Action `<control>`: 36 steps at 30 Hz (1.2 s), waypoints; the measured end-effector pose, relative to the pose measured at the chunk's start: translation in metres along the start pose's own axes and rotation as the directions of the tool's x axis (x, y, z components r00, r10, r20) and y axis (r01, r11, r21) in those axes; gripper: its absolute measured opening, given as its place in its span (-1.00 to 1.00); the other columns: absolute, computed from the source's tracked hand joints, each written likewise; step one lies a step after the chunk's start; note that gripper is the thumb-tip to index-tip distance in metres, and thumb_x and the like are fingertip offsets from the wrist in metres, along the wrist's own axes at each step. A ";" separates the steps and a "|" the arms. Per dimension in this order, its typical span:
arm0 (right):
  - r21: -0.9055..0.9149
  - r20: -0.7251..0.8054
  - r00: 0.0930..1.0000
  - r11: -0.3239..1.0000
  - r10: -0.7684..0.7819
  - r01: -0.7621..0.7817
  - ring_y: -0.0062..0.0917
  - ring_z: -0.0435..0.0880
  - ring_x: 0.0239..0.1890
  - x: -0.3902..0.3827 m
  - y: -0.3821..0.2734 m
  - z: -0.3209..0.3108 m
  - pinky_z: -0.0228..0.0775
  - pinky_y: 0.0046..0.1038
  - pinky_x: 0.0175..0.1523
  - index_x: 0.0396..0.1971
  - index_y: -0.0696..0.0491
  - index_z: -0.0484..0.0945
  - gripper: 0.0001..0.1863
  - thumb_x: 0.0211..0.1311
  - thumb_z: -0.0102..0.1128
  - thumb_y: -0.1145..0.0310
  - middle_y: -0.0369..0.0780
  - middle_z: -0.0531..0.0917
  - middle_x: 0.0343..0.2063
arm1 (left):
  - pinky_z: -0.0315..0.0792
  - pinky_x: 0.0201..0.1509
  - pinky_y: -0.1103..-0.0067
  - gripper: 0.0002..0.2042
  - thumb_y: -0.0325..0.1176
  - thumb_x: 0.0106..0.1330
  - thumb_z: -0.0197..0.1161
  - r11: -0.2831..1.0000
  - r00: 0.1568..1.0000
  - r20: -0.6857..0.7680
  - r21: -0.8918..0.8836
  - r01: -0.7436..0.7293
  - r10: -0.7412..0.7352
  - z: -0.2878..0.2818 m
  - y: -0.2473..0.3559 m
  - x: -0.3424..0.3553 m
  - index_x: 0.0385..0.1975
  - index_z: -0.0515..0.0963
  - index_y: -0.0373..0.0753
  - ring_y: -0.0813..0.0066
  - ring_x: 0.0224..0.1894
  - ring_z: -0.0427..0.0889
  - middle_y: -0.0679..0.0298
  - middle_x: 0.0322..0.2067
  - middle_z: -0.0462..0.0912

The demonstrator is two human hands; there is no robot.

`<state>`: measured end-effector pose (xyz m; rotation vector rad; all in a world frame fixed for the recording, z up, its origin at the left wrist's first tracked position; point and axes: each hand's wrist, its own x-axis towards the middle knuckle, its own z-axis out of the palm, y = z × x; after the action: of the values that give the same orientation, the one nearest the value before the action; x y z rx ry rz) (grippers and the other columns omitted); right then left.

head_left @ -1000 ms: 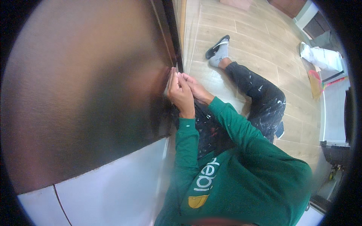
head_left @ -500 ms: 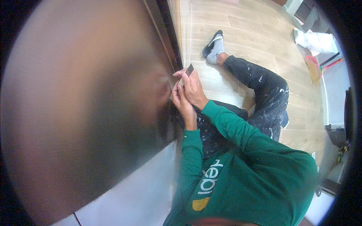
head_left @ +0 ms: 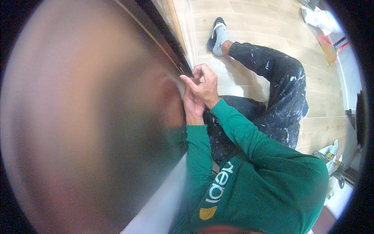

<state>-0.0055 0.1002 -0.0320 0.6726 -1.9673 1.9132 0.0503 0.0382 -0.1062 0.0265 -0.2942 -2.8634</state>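
Note:
My right hand [head_left: 205, 84] lies over my left hand [head_left: 193, 102] beside the dark, glossy panel [head_left: 117, 85]. The right hand's fingers curl inward and its thumb reaches toward the panel's side; what it holds, if anything, I cannot make out. My left palm is turned partly upward, its fingers mostly hidden under the right hand. A narrow dark frame [head_left: 163, 39] with a thin light strip runs along the panel's edge, just beyond both hands.
My bent leg [head_left: 280, 89] in paint-spattered trousers rests on the light wood-look floor [head_left: 257, 23]. At the right are a white bundle [head_left: 319, 19], a dustpan [head_left: 327, 50], a dark appliance [head_left: 358, 128] and bags with items [head_left: 331, 154].
My right hand has moved up over the left and rotated; the dark flat piece in it half a second ago no longer shows. The view has shifted, with the panel filling more of it.

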 end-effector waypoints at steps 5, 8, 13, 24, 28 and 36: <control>-0.153 0.090 0.993 0.984 -0.080 0.093 -0.36 0.53 -0.60 0.026 0.034 0.004 0.37 -0.33 -0.47 -0.60 0.04 0.48 -0.67 0.16 0.49 0.30 -0.22 0.47 -0.66 | 0.44 0.39 0.34 -0.56 -0.12 0.58 0.14 0.998 0.996 0.086 -0.043 0.035 -0.032 -0.019 -0.008 0.043 0.28 0.46 -0.29 0.28 0.26 0.56 0.19 0.21 0.59; -0.224 0.116 0.987 0.965 -0.111 0.135 -0.26 0.57 -0.57 0.046 0.037 0.006 0.39 -0.23 -0.46 -0.60 0.02 0.47 -0.71 0.21 0.38 0.28 -0.18 0.51 -0.64 | 0.44 0.39 0.30 -0.59 -0.12 0.59 0.10 1.000 0.997 -0.076 -0.010 0.027 -0.028 -0.006 -0.006 0.055 0.28 0.46 -0.22 0.31 0.25 0.56 0.22 0.22 0.58; -0.245 0.173 0.957 0.931 -0.234 0.272 -0.20 0.56 -0.56 0.065 0.035 -0.012 0.38 -0.18 -0.44 -0.62 0.04 0.47 -0.71 0.19 0.35 0.29 -0.16 0.49 -0.65 | 0.44 0.39 0.32 -0.54 -0.02 0.61 0.06 0.998 0.993 -0.109 0.040 0.044 -0.039 0.016 -0.014 0.060 0.30 0.46 -0.20 0.32 0.27 0.55 0.25 0.24 0.57; -0.286 0.217 0.931 0.893 -0.293 0.347 -0.19 0.54 -0.58 0.072 0.032 0.004 0.35 -0.16 -0.45 -0.65 0.05 0.43 -0.68 0.18 0.36 0.30 -0.13 0.47 -0.67 | 0.42 0.39 0.36 -0.48 0.07 0.58 0.08 0.985 0.977 -0.209 0.171 -0.005 0.041 0.033 -0.008 0.059 0.32 0.45 -0.17 0.40 0.27 0.54 0.32 0.24 0.58; -0.303 0.215 0.929 0.884 -0.302 0.357 -0.19 0.54 -0.59 0.075 0.034 0.004 0.35 -0.14 -0.47 -0.66 0.04 0.42 -0.67 0.19 0.35 0.30 -0.13 0.47 -0.68 | 0.40 0.41 0.38 -0.49 0.05 0.58 0.09 0.994 0.983 -0.186 0.109 0.023 -0.002 0.030 -0.009 0.061 0.32 0.45 -0.17 0.41 0.28 0.54 0.34 0.24 0.58; -0.309 0.200 0.928 0.879 -0.314 0.363 -0.21 0.54 -0.61 0.075 0.037 0.007 0.34 -0.15 -0.50 -0.68 0.04 0.41 -0.66 0.17 0.37 0.32 -0.15 0.47 -0.70 | 0.41 0.40 0.42 -0.52 0.03 0.59 0.09 0.994 0.986 -0.168 0.103 0.024 -0.006 0.030 -0.007 0.064 0.32 0.45 -0.15 0.45 0.28 0.54 0.36 0.24 0.58</control>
<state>-0.0874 0.0846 -0.0239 0.9980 -2.0324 1.3075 -0.0150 0.0343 -0.0775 0.2886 -0.4100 -2.8345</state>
